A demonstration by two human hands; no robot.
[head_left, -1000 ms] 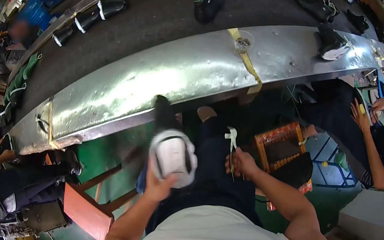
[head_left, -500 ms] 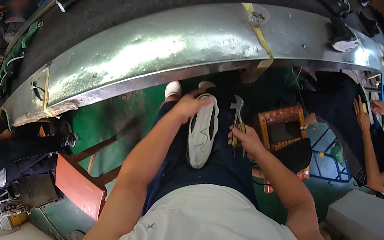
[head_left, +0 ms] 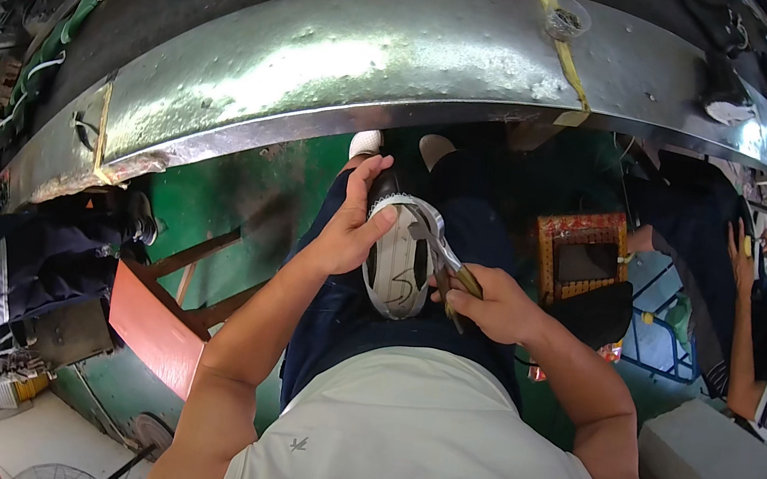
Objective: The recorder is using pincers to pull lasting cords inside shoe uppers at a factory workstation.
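A shoe upper pulled over a last (head_left: 393, 272) lies bottom side up on my lap, its pale underside and dark patches facing me. My left hand (head_left: 349, 234) is closed around its far left part, thumb pressed on the underside, fingers along the outer side. In my right hand (head_left: 499, 308) are lasting pincers with a hammer-like metal head (head_left: 439, 239). That head reaches over the upper's far right edge; whether the jaws pinch the material I cannot tell. The handles are partly hidden by my fingers.
Ahead runs a workbench with a shiny metal edge (head_left: 255, 96), bearing a clear plastic bowl (head_left: 567, 19) and a dark shoe (head_left: 726, 99). A woven-edged stool (head_left: 583, 258) stands right, a pinkish bench (head_left: 150, 332) left. Co-workers sit on both sides; one's hand (head_left: 741, 254) shows at right.
The pincers have moved from beside the shoe leftward onto its far edge. My left hand has shifted its grip, and the shoe's far end is tipped up toward me.
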